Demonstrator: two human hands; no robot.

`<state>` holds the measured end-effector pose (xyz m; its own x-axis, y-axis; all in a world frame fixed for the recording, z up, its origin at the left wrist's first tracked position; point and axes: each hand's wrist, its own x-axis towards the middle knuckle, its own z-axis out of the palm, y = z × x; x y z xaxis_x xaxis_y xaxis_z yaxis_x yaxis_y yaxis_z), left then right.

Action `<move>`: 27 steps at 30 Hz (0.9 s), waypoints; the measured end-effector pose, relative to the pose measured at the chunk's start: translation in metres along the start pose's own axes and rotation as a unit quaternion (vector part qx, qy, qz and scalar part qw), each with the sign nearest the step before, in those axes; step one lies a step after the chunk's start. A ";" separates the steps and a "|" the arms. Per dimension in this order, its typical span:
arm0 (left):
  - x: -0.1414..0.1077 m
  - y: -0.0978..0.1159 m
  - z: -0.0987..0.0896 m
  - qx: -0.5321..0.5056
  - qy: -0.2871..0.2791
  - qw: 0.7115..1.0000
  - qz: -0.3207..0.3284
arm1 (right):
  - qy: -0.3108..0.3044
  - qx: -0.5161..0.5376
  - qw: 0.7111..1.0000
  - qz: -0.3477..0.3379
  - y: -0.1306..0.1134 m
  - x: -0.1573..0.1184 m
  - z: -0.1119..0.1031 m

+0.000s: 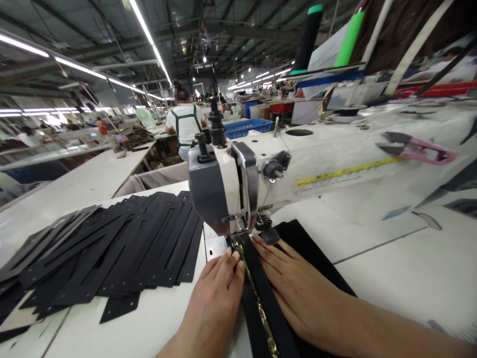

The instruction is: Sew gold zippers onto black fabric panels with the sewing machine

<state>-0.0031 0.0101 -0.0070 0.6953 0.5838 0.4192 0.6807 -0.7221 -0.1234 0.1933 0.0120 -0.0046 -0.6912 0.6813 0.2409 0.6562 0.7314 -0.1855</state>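
A black zipper (253, 283) with gold teeth runs from under the sewing machine's (223, 199) presser foot towards me. Its gold pull hangs lower down the strip. My left hand (218, 293) lies along the zipper's left edge, its fingers bent and pressed together at that edge, close to the foot. My right hand (294, 283) is flat, with fingers stretched towards the needle, pressing down on black fabric (294, 233) to the right of the teeth. The needle tip is hard to make out behind the machine's parts.
Many overlapping black slotted pieces (130, 243) cover the table's left side. Pink-handled thread snips (421, 147) and a yellow measuring tape (346, 171) lie on the machine arm. Thread cones (350, 40) stand above. A person (184, 122) sits ahead, near a blue crate (248, 128).
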 end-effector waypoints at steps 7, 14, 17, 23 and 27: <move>0.000 0.000 0.001 0.000 0.001 1.000 -0.011 | 0.013 -0.002 1.000 -0.010 0.001 0.000 0.001; 0.003 -0.001 0.002 -0.015 0.008 1.000 -0.022 | 0.042 -0.001 0.999 -0.019 0.004 0.001 0.007; 0.004 -0.003 0.002 -0.014 0.013 1.000 -0.016 | 0.028 0.007 0.999 -0.018 0.006 0.005 0.002; 0.010 -0.005 0.001 -0.057 0.014 0.997 -0.058 | 0.023 0.017 0.999 -0.019 0.005 0.007 -0.015; 0.009 -0.005 -0.003 -0.088 0.006 0.992 -0.088 | 0.046 0.003 0.997 -0.059 -0.013 -0.016 -0.022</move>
<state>-0.0011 0.0183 0.0004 0.5660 0.7025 0.4315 0.7394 -0.6640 0.1113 0.2027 -0.0097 0.0152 -0.7329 0.5847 0.3478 0.5694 0.8070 -0.1569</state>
